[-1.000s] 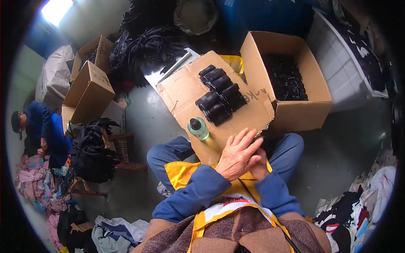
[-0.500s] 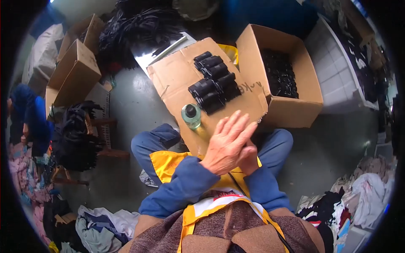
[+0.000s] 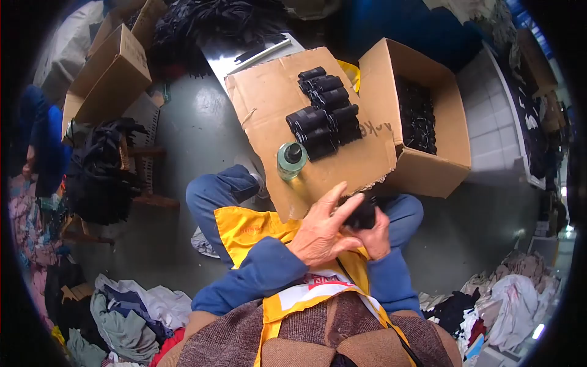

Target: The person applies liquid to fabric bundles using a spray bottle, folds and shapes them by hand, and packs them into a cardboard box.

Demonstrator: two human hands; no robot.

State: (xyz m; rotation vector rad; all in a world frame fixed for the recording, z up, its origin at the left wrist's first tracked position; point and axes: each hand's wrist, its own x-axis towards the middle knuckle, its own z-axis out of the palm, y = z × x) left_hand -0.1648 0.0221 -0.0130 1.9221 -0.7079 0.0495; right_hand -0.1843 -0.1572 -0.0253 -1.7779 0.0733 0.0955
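My right hand (image 3: 374,235) is closed round a small black bundle (image 3: 361,212) above my lap, near the cardboard's front edge. Beside it, my left hand (image 3: 323,231) has its fingers apart, with the fingertips close to or touching the bundle. On the flat cardboard (image 3: 263,98) lie several rolled black bundles (image 3: 324,116) in rows. A bottle of pale green liquid with a black cap (image 3: 291,161) stands in front of them, to the left.
An open cardboard box (image 3: 434,171) with many black bundles stands right of the cardboard. Black strips (image 3: 104,171) hang over a wooden stool at left. Cloth heaps (image 3: 140,312) lie at both lower sides. A person in blue (image 3: 46,128) is at far left.
My hands were pressed together, left over right. Now they are parted, and a black bundle shows in my right hand. The view has also shifted.
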